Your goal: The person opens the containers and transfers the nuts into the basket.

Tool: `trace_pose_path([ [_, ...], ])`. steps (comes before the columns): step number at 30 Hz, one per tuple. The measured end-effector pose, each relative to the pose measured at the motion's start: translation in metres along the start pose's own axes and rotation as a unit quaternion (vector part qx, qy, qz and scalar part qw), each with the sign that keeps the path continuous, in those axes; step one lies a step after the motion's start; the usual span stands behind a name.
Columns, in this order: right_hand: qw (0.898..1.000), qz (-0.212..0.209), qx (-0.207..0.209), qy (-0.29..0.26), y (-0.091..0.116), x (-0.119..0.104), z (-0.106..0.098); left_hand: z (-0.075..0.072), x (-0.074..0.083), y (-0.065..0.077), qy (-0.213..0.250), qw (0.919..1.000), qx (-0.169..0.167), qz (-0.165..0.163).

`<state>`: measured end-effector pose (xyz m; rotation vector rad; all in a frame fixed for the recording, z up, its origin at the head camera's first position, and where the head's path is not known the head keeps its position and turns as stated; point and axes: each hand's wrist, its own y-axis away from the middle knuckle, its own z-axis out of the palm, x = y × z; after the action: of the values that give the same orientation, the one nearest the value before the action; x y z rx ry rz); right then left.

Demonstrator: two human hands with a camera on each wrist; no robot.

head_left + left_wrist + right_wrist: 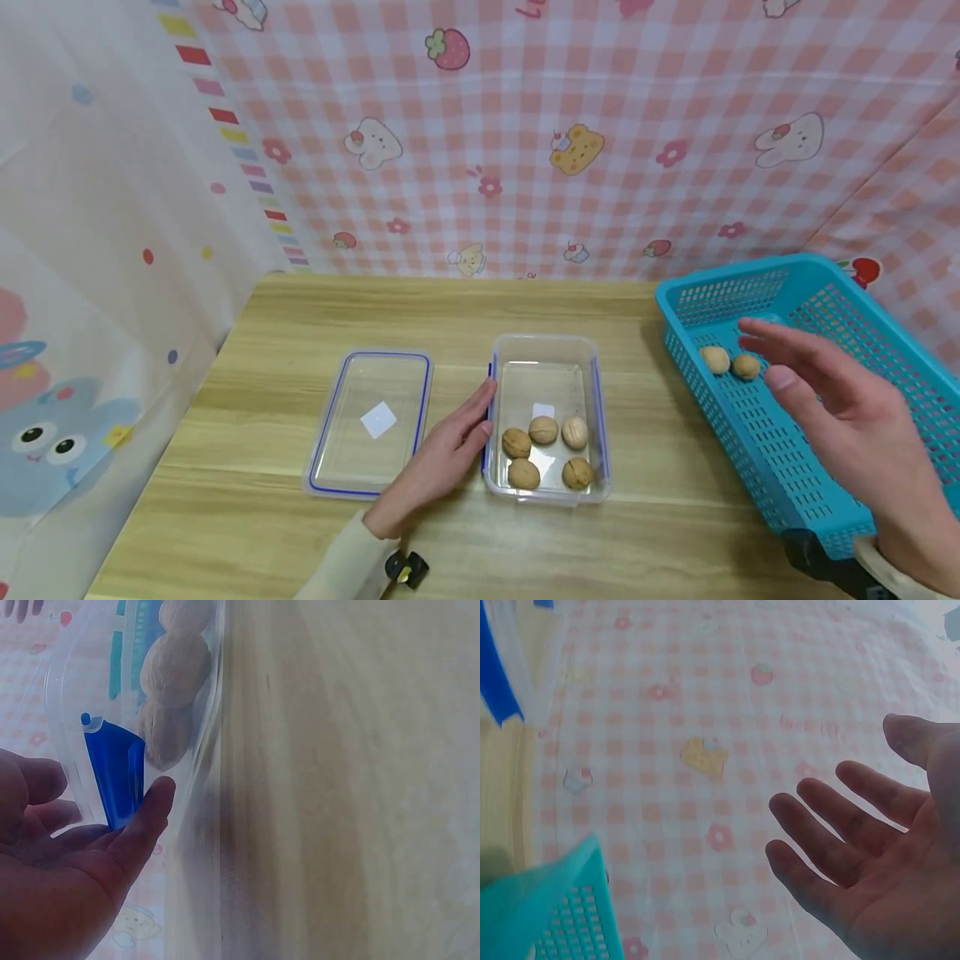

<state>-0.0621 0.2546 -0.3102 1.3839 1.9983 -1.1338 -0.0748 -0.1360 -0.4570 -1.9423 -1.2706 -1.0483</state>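
Note:
A clear plastic box (546,350) with blue clips stands mid-table and holds several walnuts (543,430). My left hand (442,462) rests flat on the table, its fingers straight against the box's left wall; in the left wrist view the left hand's fingers (146,821) touch the blue clip (116,776), with walnuts (176,667) behind the wall. My right hand (832,400) hovers open and empty above the teal basket (885,350), just right of two walnuts (731,362) lying in it. In the right wrist view the right hand (855,855) shows spread fingers.
The box's clear lid (371,421) with a blue rim lies flat to the left of my left hand. The wooden table (300,317) is backed by a pink checked cloth (570,125). A dark object (825,562) sits at the basket's near corner.

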Motion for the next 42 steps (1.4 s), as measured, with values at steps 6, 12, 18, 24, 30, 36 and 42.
trace_pose_path([
  [6, 0.997, -0.073, 0.006, -0.031, 0.006, -0.004, 0.026, 0.002, -0.002, -0.001, 0.002, 1.0000, 0.001, -0.005],
  [12, 0.988, -0.126, 0.019, -0.086, 0.009, 0.002, 0.060, 0.002, -0.003, -0.002, 0.003, 1.0000, 0.000, -0.005],
  [18, 0.987, -0.135, -0.008, -0.083, 0.009, 0.003, 0.089, 0.001, -0.003, -0.003, 0.005, 1.0000, 0.003, -0.004],
  [24, 0.989, -0.130, -0.057, -0.050, 0.005, 0.009, 0.112, 0.001, -0.003, -0.002, 0.005, 1.0000, 0.005, -0.004],
  [30, 0.980, -0.166, -0.106, -0.011, -0.004, 0.019, 0.133, 0.001, -0.003, -0.001, 0.009, 0.9999, 0.002, -0.005],
  [36, 0.966, -0.197, -0.167, 0.020, -0.013, 0.027, 0.151, 0.002, -0.002, 0.001, 0.011, 0.9999, 0.005, -0.005],
  [42, 0.956, -0.169, -0.236, 0.031, -0.019, 0.031, 0.161, 0.001, -0.002, 0.000, 0.006, 1.0000, 0.005, 0.002],
])
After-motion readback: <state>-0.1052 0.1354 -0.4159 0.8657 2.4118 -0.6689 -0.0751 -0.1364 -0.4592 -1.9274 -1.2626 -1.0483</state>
